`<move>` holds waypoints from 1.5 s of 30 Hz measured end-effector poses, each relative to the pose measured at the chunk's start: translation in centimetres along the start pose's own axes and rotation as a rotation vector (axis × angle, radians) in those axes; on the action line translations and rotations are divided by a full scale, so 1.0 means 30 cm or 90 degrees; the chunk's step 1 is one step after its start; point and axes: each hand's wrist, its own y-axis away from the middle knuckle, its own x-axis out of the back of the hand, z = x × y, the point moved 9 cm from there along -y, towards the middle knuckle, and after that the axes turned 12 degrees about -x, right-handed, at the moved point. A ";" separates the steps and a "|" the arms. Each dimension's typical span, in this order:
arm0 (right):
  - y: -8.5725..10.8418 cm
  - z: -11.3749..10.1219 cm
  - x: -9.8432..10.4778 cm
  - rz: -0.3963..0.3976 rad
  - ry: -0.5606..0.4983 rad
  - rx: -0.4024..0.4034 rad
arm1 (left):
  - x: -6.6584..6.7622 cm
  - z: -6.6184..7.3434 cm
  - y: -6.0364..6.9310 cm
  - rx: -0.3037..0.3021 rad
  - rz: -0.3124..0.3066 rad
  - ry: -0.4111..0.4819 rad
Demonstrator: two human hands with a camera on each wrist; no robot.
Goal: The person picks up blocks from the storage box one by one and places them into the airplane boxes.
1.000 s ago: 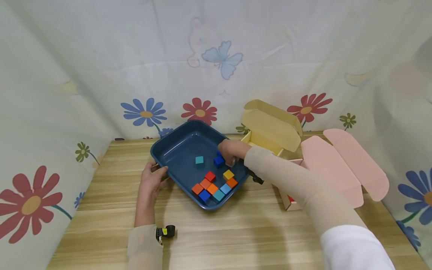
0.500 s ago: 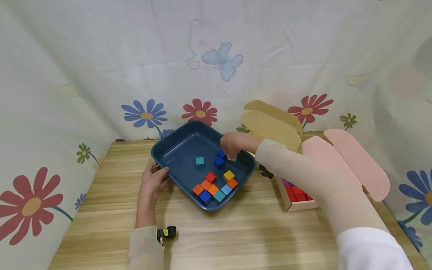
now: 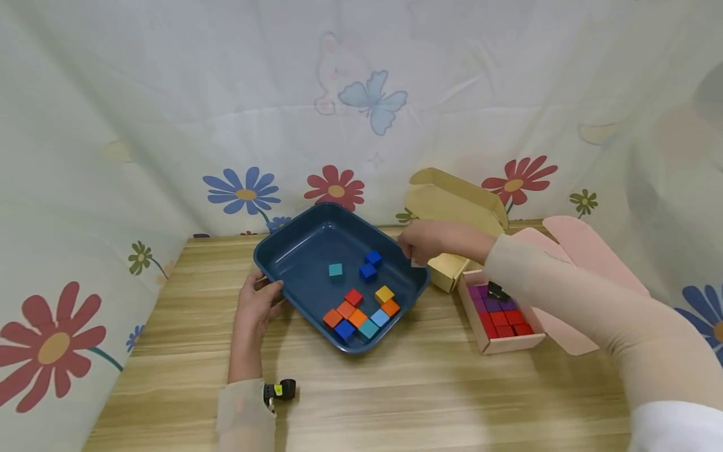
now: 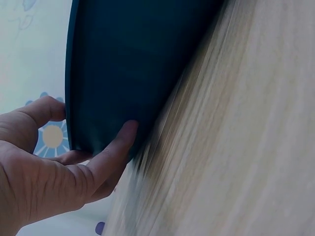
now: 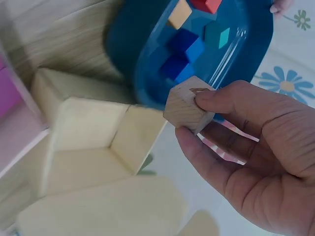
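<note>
In the head view, a dark blue tray (image 3: 294, 245) holds several coloured cubes, including a teal cube (image 3: 336, 270) and two blue cubes near its right side. My left hand (image 3: 258, 301) grips the tray's left edge, thumb at the rim and fingers against the outer wall (image 4: 113, 73). My right hand (image 3: 426, 242) is above the tray's right rim and pinches a plain wooden block (image 5: 188, 105) between thumb and fingers. Just beside that hand, an open yellow box (image 3: 450, 269) stands with its lid raised; the right wrist view shows bare inside walls.
An open pink box (image 3: 513, 344) stands to the right, with purple and red cubes (image 3: 499, 319) in rows. Its lid (image 3: 593, 263) spreads behind the right sleeve. The wooden table (image 3: 384, 395) meets a flowered cloth (image 3: 361, 144) at the back.
My right hand has lifted the wooden block from among the cubes and moved right to the tray's rim. The pink box's cubes have come into view. The left hand stays put.
</note>
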 end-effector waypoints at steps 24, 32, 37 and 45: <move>0.292 0.319 -0.226 0.029 -0.030 -0.014 | -0.044 0.033 0.028 -0.004 -0.041 -0.017; 0.286 0.355 -0.276 0.096 -0.037 -0.045 | -0.028 0.035 0.020 0.001 -0.027 -0.030; 0.286 0.354 -0.283 0.177 -0.026 -0.025 | -0.025 0.043 0.014 -0.013 -0.033 -0.037; 0.312 0.358 -0.328 0.210 -0.018 -0.028 | -0.024 0.038 0.010 -0.009 -0.042 -0.032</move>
